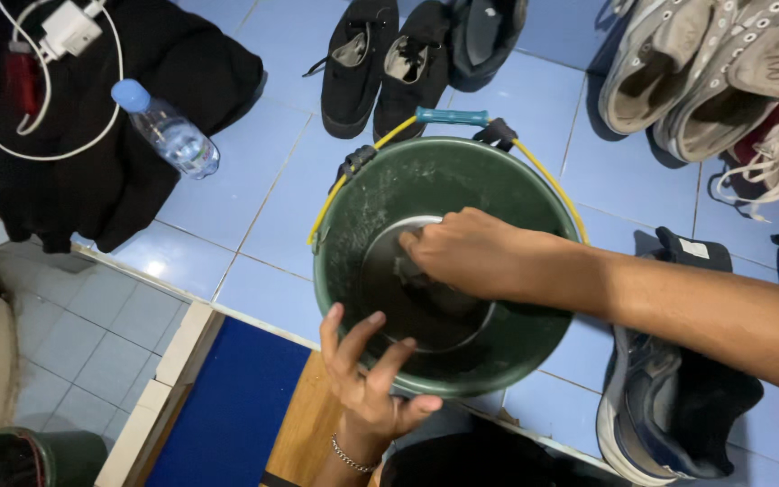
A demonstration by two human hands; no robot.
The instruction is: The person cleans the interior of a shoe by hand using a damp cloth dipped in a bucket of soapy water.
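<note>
the green bucket point(448, 271) is sitting on the blue tiled floor point(254, 207), just beside a raised tile ledge at the near side. the right hand point(462, 252) is reaching down inside it, fingers curled and pressing against the grey bottom; whether it is holding a cloth or anything else i cannot tell. the left hand point(367, 379) is gripping the near rim, fingers spread over the edge and steadying it. the bucket is looking like stiff, light plastic, probably wet and slippery inside, so the rim or the yellow wire handle with its blue grip point(451, 116) is seeming the best place to take hold.

room is tight: black shoes point(385, 59) are lying just behind the handle, a dark sneaker point(655, 406) is touching the right side, pale sneakers point(705, 72) are piling at the far right. a water bottle point(166, 128) is resting against black clothing point(101, 135) to the left, where open floor is remaining.
</note>
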